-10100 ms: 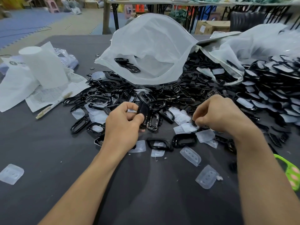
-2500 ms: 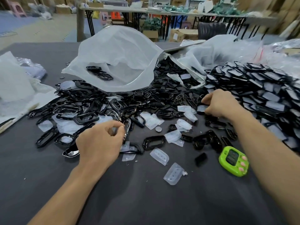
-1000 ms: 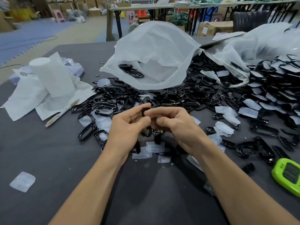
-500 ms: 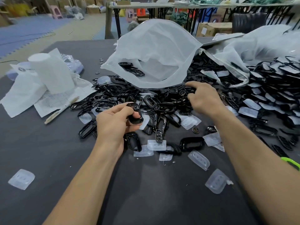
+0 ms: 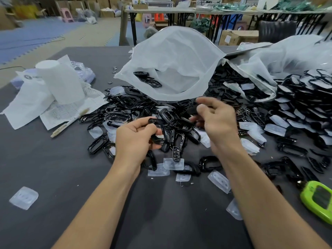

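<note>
A heap of black plastic key-fob frames (image 5: 129,112) lies across the dark table (image 5: 53,168), mixed with translucent button pads (image 5: 173,163). My left hand (image 5: 134,137) grips one black frame (image 5: 159,133) above the heap's near edge. My right hand (image 5: 215,121) is raised to its right, blurred, pinching a small black piece (image 5: 192,110) between thumb and fingers. An open white plastic bag (image 5: 176,56) with a few frames inside lies behind the hands.
A stack of finished black pieces (image 5: 305,105) fills the right side. A green timer (image 5: 318,200) lies at the right edge. Papers, a white roll (image 5: 59,81) and a pen (image 5: 70,123) sit at the left. A lone pad (image 5: 24,197) lies near left.
My right hand has come back from the heap near the bag toward my left hand, now carrying a small black piece. My left hand still holds its frame.
</note>
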A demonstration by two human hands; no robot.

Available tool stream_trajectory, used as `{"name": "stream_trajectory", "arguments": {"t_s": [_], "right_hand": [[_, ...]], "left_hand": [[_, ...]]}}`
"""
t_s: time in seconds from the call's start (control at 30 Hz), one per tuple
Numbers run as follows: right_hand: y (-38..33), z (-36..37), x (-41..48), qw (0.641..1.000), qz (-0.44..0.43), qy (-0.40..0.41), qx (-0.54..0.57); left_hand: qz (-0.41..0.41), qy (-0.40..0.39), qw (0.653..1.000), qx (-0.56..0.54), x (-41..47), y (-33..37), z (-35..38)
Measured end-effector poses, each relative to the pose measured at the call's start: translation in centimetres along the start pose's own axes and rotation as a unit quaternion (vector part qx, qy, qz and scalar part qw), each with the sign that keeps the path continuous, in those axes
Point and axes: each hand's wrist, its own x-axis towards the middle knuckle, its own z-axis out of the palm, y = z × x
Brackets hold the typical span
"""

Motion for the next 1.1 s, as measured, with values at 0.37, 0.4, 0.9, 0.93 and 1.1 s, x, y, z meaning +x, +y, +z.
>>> {"name": "stream_trajectory", "arguments": {"t_s": [0.37, 0.4, 0.9, 0.93, 1.1], "right_hand": [[-0.6, 1.3, -4.1, 0.957, 0.136, -0.167, 0.195], [-0.5, 1.3, -4.0, 0.957, 0.139, -0.168, 0.19], [-0.3, 1.3, -3.6, 0.936, 0.229, -0.16, 0.213], [-0.2, 1.3, -3.6, 0.934, 0.233, -0.161, 0.216], [0.0, 1.1, -3.5, 0.933, 0.228, -0.165, 0.226]], "left_hand": [[-0.011, -0.064, 0.998, -0.01, -0.5, -0.8, 0.4], [-0.014, -0.064, 0.998, -0.01, -0.4, -0.9, 0.5], [0.003, -0.026, 0.999, -0.028, -0.6, -0.4, 0.5], [0.008, -0.026, 0.999, -0.028, -0.5, -0.4, 0.4], [0.04, -0.035, 0.997, -0.049, -0.3, -0.2, 0.2]]}}
